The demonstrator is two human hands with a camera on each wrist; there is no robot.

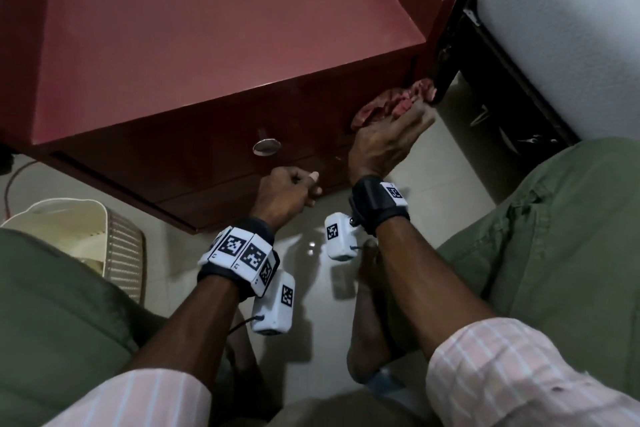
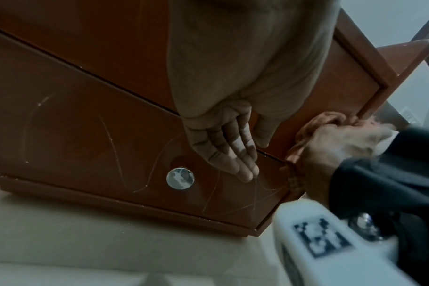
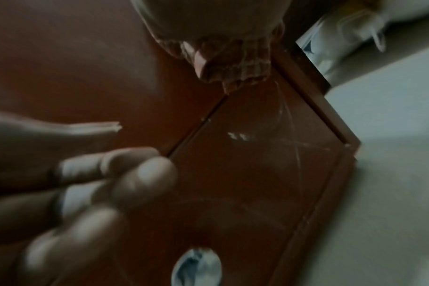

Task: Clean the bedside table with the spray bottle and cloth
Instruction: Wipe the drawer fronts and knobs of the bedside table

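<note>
1. Bedside table [image 1: 214, 45]: reddish-brown, seen from above in the head view; plain top, two drawer fronts facing the person.
2. Right hand [image 1: 388, 139]: presses a crumpled pink-red cloth [image 1: 394, 100] against the upper drawer front near the table's right front corner. Fingers lie extended over the cloth, fairly close together; whether the thumb hooks under the cloth cannot be told.
3. Left wrist view: same cloth [image 2: 304, 131] bunched under the right hand [image 2: 336, 147], touching the drawer front beside the table's corner edge.
4. Right wrist view: blurred; the cloth [image 3: 228, 63] hangs below the palm, touching the wood at the seam between the two drawers.
5. Left hand [image 1: 287, 194]: holds nothing. In the head view it looks loosely curled in front of the lower drawer; in the left wrist view the fingers [image 2: 235, 156] are straight and pressed together, tips at or just off the lower drawer front. Contact cannot be confirmed.
6. Round metal knob [image 1: 266, 146] on the upper drawer, left of the cloth. A second knob [image 2: 180, 178] on the lower drawer sits just beside the left fingertips, not touched.
7. Thin curved streaks [image 2: 113, 147] show on the lower drawer front.
8. Beige slatted basket [image 1: 117, 246] stands on the tiled floor [image 1: 443, 156] left of the table; a bed's mattress edge [image 1: 561, 28] lies at right.
9. Spray bottle: not seen in any view.
</note>
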